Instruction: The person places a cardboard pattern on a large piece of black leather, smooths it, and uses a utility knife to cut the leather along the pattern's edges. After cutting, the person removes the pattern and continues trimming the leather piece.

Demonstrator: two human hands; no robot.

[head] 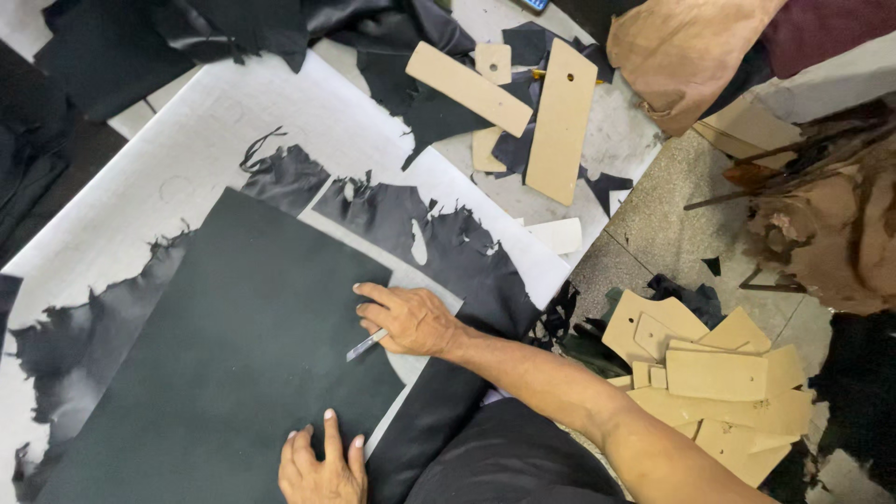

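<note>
A large dark green-black leather sheet (233, 364) lies on a white cutting board (187, 159). My right hand (406, 319) rests at the sheet's right edge, shut on a thin metal blade (366, 344) whose tip touches the leather. Pressed flat on the sheet's lower edge, my left hand (322, 464) has its fingers spread and holds nothing. Ragged black leather offcuts (439, 238) lie on the board beyond the sheet.
Long tan cardboard patterns (560, 121) lie at the top on black scraps. A heap of several smaller tan patterns (714, 373) sits on the stone floor at right. Brown leather (681, 47) is piled top right, black hides (140, 37) top left.
</note>
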